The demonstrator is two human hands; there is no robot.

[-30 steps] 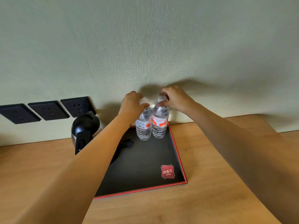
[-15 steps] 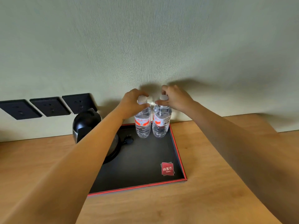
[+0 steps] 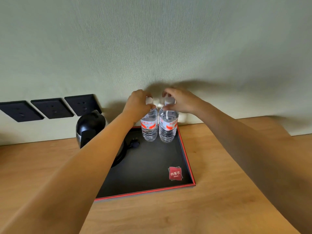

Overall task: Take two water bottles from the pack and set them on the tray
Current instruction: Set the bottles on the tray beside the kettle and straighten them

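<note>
Two clear water bottles with red and white labels stand upright side by side at the back right corner of a black tray [image 3: 186, 159] with a red rim. My left hand [image 3: 137, 105] grips the cap and neck of the left bottle [image 3: 149, 126]. My right hand [image 3: 182, 102] grips the white cap of the right bottle [image 3: 168, 127]. The two bottles nearly touch. The pack is out of sight.
A black electric kettle [image 3: 90, 126] sits on the tray's left side, partly behind my left forearm, with its plug [image 3: 135, 144] lying on the tray. A red card [image 3: 175, 173] lies near the tray's front right corner. Three black wall sockets [image 3: 50, 108] are at left. The tray rests on a wooden counter [image 3: 219, 200].
The left bottle has gone from tilted to upright beside the right one. Both hands have stayed on the bottle tops, and my view has shifted slightly.
</note>
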